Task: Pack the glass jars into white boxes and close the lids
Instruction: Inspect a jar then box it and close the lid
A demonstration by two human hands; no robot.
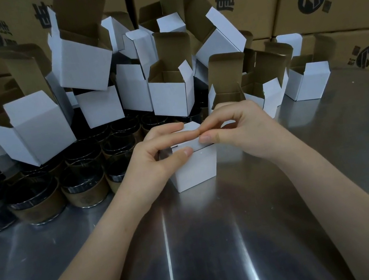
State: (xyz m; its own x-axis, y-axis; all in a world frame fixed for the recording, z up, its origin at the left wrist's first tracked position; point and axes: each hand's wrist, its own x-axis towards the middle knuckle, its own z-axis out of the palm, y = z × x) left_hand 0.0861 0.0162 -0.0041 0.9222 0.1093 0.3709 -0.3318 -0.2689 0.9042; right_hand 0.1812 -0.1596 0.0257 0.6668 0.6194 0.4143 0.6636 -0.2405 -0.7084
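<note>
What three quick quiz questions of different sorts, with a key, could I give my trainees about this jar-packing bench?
1. True or false: the white box under both hands stands on the metal table.
2. Multiple choice: the unpacked glass jars sit (A) to the person's left of that box, (B) to its right, (C) on top of it.
3. Fill in: the pile of empty boxes behind it have their lids ____.

Key
1. True; the left hand and right hand press its lid flap down.
2. A
3. open
</note>
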